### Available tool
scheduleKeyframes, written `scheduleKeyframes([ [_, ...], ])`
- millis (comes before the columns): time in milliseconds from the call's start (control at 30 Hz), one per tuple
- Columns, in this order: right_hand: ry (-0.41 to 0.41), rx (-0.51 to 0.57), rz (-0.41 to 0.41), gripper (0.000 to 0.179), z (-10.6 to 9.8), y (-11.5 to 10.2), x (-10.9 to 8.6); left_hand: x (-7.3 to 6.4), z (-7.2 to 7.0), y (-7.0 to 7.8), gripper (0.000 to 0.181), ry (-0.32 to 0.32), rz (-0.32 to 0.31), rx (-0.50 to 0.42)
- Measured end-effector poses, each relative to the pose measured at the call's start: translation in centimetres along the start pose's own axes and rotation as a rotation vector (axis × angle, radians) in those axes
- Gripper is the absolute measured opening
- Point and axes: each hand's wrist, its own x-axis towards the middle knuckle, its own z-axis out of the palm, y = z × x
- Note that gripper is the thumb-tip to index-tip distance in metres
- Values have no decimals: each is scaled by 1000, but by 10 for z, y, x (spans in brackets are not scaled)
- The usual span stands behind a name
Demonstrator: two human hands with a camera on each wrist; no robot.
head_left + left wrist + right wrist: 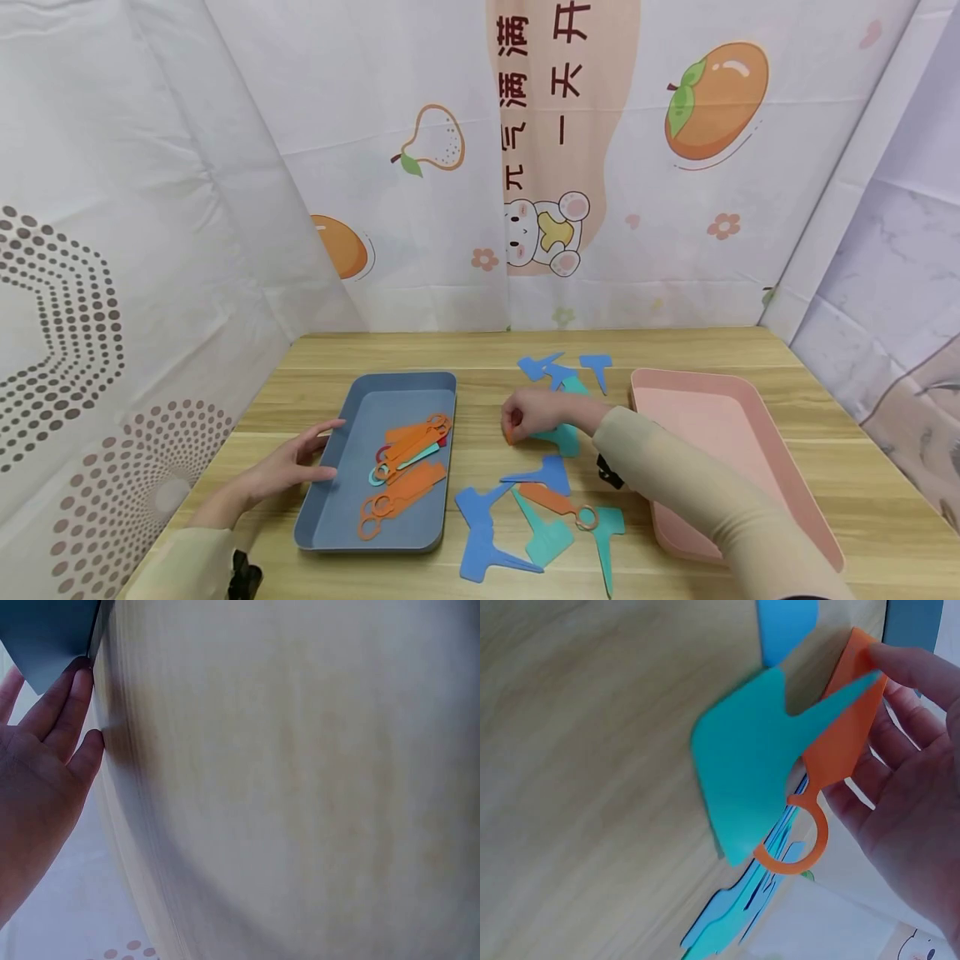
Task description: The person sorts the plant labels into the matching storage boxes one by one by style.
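My right hand (531, 413) pinches an orange ring-ended plant tag (847, 720) between thumb and fingers, low over the table. Across that tag lies a teal T-shaped plant tag (742, 765), its narrow tip close to my thumb. My left hand (281, 467) rests at the left side of a blue-grey tray (315, 521), its fingers mostly straight against the wall, also seen in the left wrist view. Inside that tray are several orange tags (408, 492), a teal one (420, 456) and a partly hidden red one (442, 442).
Blue T-shaped tags (476, 554), teal ones (551, 537) and an orange ring tag (551, 498) lie on the table between the trays. More blue tags (596, 362) are at the back. A pink tray (697, 442) stands on the right, partly under my right forearm.
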Motion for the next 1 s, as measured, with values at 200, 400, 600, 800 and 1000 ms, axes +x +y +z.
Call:
scheduleKeyframes([
  [200, 14, 2, -34, 9, 1, -5, 2, 1, 0, 0, 73, 3, 22, 9],
  [400, 6, 16, -46, 11, -2, -7, 4, 1, -1, -1, 74, 2, 28, 8],
  [600, 33, 8, -82, 12, -8, -16, 9, 0, -1, -2, 75, 2, 24, 6],
  [800, 36, 3, -96, 10, -12, -27, 17, 0, -1, -2, 75, 0, 24, 1],
  [1000, 34, 3, -144, 7, -14, -44, 24, 1, -1, -2, 75, -6, 25, 1],
])
